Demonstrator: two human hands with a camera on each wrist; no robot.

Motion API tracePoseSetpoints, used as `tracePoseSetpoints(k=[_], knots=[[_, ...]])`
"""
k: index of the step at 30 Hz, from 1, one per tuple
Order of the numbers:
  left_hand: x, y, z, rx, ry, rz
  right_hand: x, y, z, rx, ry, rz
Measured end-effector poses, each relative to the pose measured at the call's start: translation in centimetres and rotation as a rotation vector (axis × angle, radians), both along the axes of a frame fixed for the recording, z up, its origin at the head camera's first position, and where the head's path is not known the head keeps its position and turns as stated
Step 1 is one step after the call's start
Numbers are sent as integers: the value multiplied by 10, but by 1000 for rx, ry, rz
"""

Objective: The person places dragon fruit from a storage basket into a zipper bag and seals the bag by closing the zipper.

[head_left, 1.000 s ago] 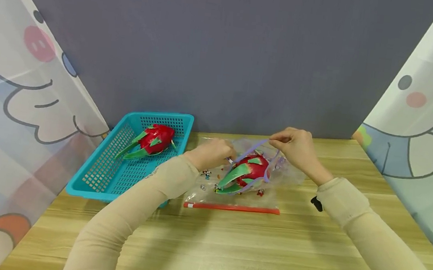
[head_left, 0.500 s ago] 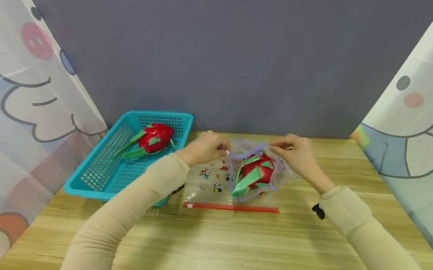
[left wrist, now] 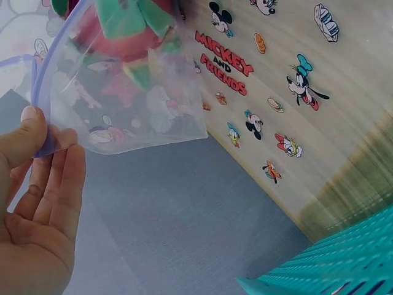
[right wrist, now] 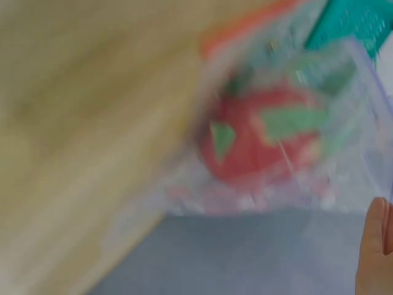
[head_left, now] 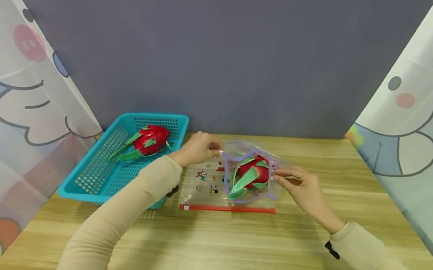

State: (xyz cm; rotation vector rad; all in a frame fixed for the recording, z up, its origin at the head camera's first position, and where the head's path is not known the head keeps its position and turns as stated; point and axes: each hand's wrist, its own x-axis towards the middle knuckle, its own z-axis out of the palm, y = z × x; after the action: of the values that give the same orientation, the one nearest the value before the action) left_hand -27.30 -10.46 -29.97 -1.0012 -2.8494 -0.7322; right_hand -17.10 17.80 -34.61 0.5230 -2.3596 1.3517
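A red dragon fruit with green leaf tips lies inside a clear zip bag with a purple-edged mouth. My left hand pinches the mouth's left corner between thumb and fingers; the left wrist view shows this hand close up. On the opposite side, my right hand has thumb and fingertips together at the purple rim. Only part of the right hand enters the blurred right wrist view. Beneath lies a second clear bag with cartoon prints and a red zip.
To the left stands a turquoise plastic basket holding another red dragon fruit. A dark grey wall panel rises behind the wooden table. Cartoon-printed sheets hang on both sides.
The purple-edged mouth has spread wider around the dragon fruit. My left hand has shifted left with its corner, while my right hand has come down along the right rim, nearer to me.
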Motion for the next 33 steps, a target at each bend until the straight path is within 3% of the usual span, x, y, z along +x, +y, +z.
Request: tracePoseSetpoints(k=[7, 14, 23, 27, 33], knots=[[-1, -3, -1, 22, -48, 28, 18, 2, -29, -10, -62, 12], [0, -5, -2, 22, -74, 42, 18, -8, -45, 189, 105, -53], [-1, -5, -1, 28, -104, 49, 6, -13, -47, 31, 303, 20], [-3, -7, -1, 33, -111, 47, 0, -12, -43, 5, 332, 61], [-8, -9, 2, 35, -99, 40, -15, -5, -27, -21, 343, 28]])
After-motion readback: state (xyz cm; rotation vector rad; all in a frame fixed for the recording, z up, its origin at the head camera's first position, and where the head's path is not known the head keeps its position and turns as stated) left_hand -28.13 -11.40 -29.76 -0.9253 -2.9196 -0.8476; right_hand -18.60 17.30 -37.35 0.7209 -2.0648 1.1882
